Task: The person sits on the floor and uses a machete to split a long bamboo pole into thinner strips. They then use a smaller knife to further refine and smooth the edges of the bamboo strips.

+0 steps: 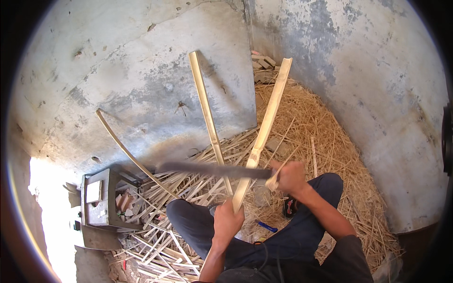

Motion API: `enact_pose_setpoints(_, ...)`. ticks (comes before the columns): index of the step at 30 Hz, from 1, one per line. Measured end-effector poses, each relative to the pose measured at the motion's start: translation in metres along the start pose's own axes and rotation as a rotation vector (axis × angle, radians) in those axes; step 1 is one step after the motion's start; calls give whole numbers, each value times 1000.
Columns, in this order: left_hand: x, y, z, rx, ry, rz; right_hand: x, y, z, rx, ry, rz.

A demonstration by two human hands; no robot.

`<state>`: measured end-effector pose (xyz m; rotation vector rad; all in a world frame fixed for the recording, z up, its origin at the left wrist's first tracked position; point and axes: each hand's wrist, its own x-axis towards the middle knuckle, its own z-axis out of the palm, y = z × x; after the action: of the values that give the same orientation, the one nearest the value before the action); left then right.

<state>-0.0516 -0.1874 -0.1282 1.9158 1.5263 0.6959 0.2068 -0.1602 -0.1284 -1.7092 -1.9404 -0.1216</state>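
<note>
My left hand (228, 219) is closed around the lower end of a split bamboo strip (270, 111), which slants up and away to the right with its hollow side showing. In my right hand (291, 177) is the handle of a long dark knife (212, 169). Its blade points left, lies across the strip in this view and is smeared by motion; whether it touches the bamboo I cannot tell. Pale fibre is bunched by my right fingers. A second bamboo strip (205, 96) leans on the wall just left of the held one.
A thin curved strip (127, 152) also leans on the wall (118, 70). Bamboo slivers (160, 250) litter the floor around my crossed legs, with a heap of shavings (311, 108) behind. A wooden box frame (101, 200) stands left, a blue tool (267, 226) lies between my legs, and bricks (264, 62) fill the corner.
</note>
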Motion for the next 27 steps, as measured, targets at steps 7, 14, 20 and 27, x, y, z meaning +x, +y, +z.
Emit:
enact_pose_setpoints(7,-18,-9,-13,-147,-112,-7,20,70,-5,75,168,373)
enact_pose_setpoints(14,-10,23,-37,-297,-402,-120,-11,39,0,75,78,175)
enact_pose_setpoints(20,-9,6,-18,-353,-356,22,-29,12,-1,-29,-88,18)
enact_pose_setpoints(27,-21,20,-6,52,-127,57,-8,40,2,65,28,217)
